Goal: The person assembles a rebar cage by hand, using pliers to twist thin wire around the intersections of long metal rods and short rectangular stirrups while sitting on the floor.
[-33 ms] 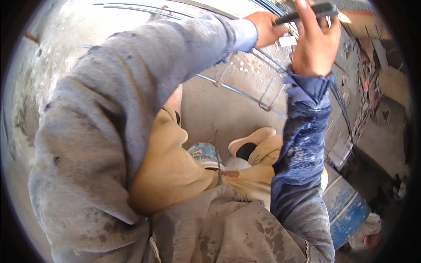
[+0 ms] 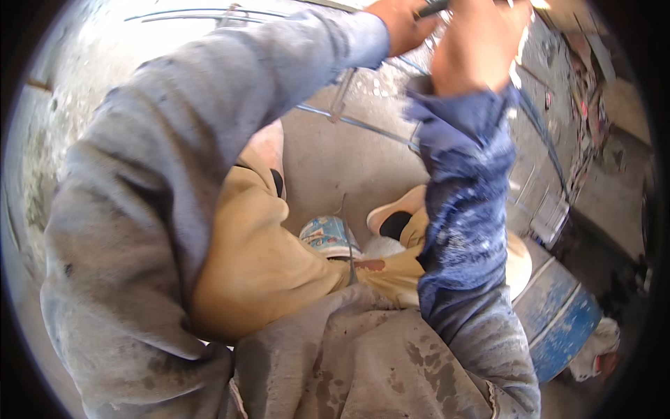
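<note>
Both my hands are at the top edge of the head view, partly cut off. My left hand [image 2: 406, 26] is closed on one end of a dark elongated object [image 2: 434, 8], whose exact kind I cannot make out. Close beside it, my right hand [image 2: 480, 45] is blurred, its fingers curled by the same object and mostly out of the picture. Below the hands lies a frame of thin steel bars [image 2: 359, 124], with a bent wire stirrup [image 2: 341, 98] around it.
A patterned blue bucket [image 2: 326, 234] stands between my legs. Off to the right are a worn blue drum [image 2: 564, 322], a pale board [image 2: 614, 199] and scattered debris [image 2: 583, 115]. More steel bars [image 2: 202, 14] run along the far left, over dusty ground.
Both hands have shifted up and to the left in the picture, the dark object with them. Most of that object has left the view.
</note>
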The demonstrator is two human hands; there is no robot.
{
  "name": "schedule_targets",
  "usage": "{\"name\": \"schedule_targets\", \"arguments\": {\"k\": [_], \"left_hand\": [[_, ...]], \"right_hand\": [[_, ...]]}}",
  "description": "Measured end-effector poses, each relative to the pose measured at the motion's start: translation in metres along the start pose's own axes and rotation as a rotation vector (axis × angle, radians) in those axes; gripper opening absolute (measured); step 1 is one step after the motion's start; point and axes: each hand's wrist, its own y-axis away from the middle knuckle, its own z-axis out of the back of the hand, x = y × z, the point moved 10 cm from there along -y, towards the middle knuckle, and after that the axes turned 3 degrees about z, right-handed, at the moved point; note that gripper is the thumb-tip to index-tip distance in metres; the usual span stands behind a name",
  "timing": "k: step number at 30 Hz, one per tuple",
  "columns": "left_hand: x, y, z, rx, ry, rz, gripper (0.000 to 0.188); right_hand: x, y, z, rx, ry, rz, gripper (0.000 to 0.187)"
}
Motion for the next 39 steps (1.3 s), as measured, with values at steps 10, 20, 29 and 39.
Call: {"name": "schedule_targets", "arguments": {"k": [10, 20, 29, 39], "left_hand": [[-0.009, -0.004, -0.012, 0.587, 0.239, 0.256, 0.033], [-0.035, -0.009, -0.001, 0.269, 0.322, 0.062, 0.037], [-0.025, -0.019, -0.005, 0.148, 0.229, -0.142, 0.034], [-0.022, -0.034, 0.003, 0.49, 0.127, 0.131, 0.081]], "right_hand": [[-0.068, -0.023, 0.011, -0.003, -0.34, -0.433, 0.022], [-0.055, -0.031, 0.018, 0.169, -0.35, -0.263, 0.025], [0.008, -0.012, 0.008, -0.629, -0.137, -0.302, 0.047], [-0.061, -0.037, -0.003, 0.3, -0.717, -0.283, 0.019]]}}
